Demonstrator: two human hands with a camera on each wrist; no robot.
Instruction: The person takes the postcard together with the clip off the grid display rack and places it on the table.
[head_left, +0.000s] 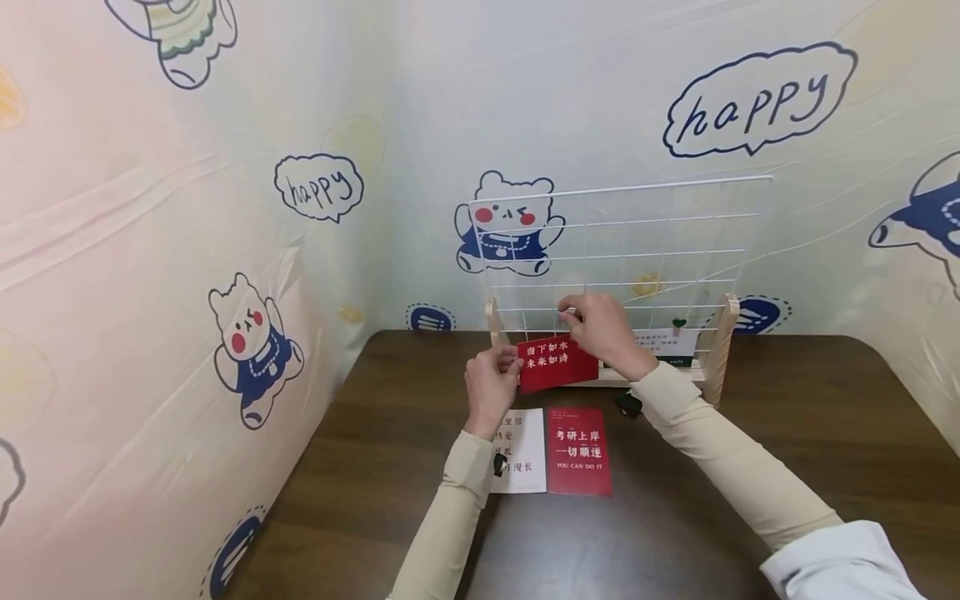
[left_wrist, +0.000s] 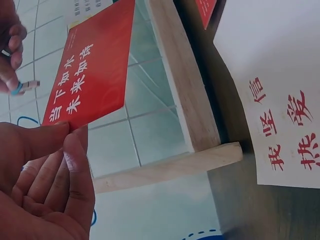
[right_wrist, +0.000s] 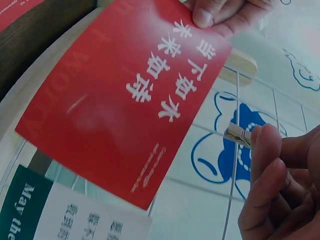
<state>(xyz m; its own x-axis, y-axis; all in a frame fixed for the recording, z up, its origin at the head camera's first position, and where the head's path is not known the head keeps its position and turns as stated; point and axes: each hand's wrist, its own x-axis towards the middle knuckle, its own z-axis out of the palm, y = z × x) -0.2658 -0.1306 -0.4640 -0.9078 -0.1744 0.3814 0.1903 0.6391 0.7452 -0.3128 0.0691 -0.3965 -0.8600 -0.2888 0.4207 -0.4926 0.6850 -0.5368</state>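
Note:
A red card (head_left: 558, 363) with white Chinese characters is pinched at its left edge by my left hand (head_left: 491, 385), thumb against the fingers. It hangs in front of the lower part of a white wire grid (head_left: 615, 250) set in a wooden stand (head_left: 722, 350). Above the card's upper right, my right hand (head_left: 603, 329) pinches a small wooden clothespin (right_wrist: 237, 135), best seen in the right wrist view, apart from the card. A white and green card (head_left: 666, 343) stands at the grid's lower right with a green heart clip (head_left: 678, 323) on its top edge.
On the brown table (head_left: 360, 500) in front of the stand lie a white card (head_left: 528, 454) with red characters and a red card reading YOU CAN DO IT (head_left: 579, 454), side by side. A printed curtain (head_left: 420, 125) hangs behind the table and on its left.

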